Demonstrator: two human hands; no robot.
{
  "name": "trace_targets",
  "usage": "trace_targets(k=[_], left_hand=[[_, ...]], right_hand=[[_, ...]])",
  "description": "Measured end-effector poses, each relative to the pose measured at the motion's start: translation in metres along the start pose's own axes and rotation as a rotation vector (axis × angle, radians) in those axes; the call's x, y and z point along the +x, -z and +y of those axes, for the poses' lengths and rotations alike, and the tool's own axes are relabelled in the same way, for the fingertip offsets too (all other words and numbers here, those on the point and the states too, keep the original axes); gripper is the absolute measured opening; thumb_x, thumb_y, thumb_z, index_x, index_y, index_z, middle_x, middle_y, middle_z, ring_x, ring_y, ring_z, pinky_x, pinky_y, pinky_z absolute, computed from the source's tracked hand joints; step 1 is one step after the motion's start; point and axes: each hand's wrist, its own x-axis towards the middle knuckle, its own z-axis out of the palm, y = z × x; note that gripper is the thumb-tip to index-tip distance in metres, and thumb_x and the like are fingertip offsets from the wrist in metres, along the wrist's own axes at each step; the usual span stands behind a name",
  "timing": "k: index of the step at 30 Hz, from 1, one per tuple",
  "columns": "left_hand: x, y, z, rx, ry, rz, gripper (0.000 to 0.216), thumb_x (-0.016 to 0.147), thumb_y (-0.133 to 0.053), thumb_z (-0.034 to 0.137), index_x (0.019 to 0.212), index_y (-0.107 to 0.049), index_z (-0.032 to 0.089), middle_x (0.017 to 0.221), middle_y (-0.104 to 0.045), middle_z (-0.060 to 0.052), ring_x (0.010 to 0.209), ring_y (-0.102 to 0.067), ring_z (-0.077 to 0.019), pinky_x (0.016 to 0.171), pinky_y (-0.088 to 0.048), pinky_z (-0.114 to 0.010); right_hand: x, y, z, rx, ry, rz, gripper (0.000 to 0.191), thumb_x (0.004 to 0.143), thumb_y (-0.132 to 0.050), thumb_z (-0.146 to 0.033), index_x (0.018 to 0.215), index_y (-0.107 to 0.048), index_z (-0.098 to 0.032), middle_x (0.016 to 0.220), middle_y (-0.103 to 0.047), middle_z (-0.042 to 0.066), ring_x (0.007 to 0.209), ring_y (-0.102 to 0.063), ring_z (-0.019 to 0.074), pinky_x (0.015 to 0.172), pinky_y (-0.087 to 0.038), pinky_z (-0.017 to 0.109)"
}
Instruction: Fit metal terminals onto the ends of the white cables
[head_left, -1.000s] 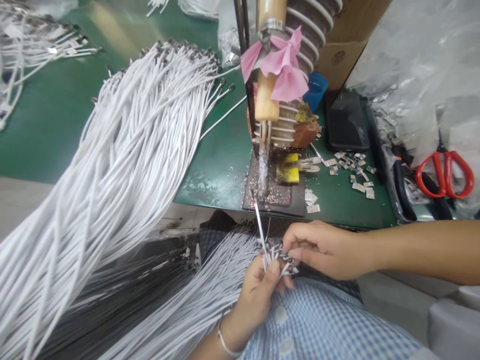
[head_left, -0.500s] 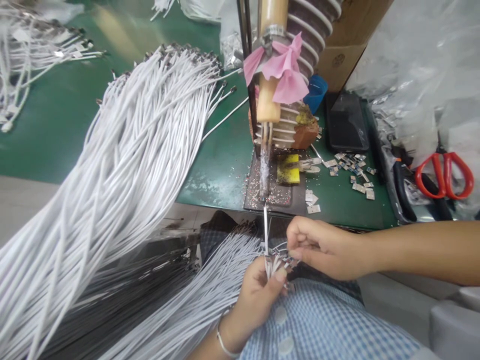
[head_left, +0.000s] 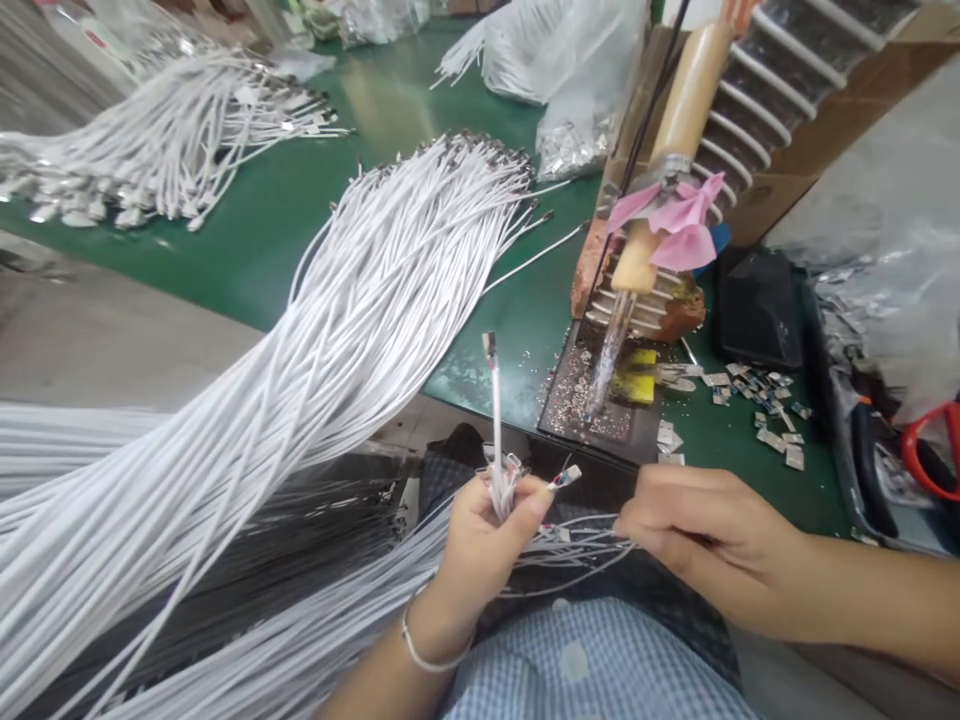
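Note:
My left hand [head_left: 491, 535] is closed round several white cables [head_left: 501, 480] near their ends. One cable stands upright out of the fist, with a small metal connector [head_left: 489, 345] at its tip. Beside the thumb a bare connector with coloured wires [head_left: 568, 477] sticks out to the right. My right hand [head_left: 697, 535] is pinched at the end of a white cable [head_left: 589, 522], right of the left hand; the fingers hide what lies between them. Beyond both hands, a soldering iron with a wooden handle [head_left: 637, 255] points down at a dark pad [head_left: 551, 400], apart from the cables.
A large bundle of white cables [head_left: 390, 290] drapes over the green table [head_left: 247, 280]. Another cable pile [head_left: 180, 130] lies at the back left. Loose connectors [head_left: 780, 440], a black box [head_left: 757, 305], a yellow sponge [head_left: 640, 377] and red-handled scissors [head_left: 911, 450] are at the right.
My left hand has moved left, taking the upright cable away from the iron's tip. My right hand has moved right, away from the left. The view has shifted and tilted.

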Motion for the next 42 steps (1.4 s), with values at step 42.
trace_targets(k=[42], left_hand=[[0.034, -0.018, 0.039, 0.039, -0.108, -0.043, 0.013, 0.075, -0.064, 0.025, 0.065, -0.063, 0.016, 0.055, -0.051, 0.003, 0.055, -0.046, -0.0105, 0.055, -0.038, -0.023]], right_hand=[[0.011, 0.004, 0.011, -0.162, -0.058, 0.321, 0.01, 0.081, -0.05, -0.013, 0.08, -0.054, -0.022, 0.1, -0.069, 0.006, 0.1, -0.064, 0.0203, 0.085, -0.052, 0.034]])
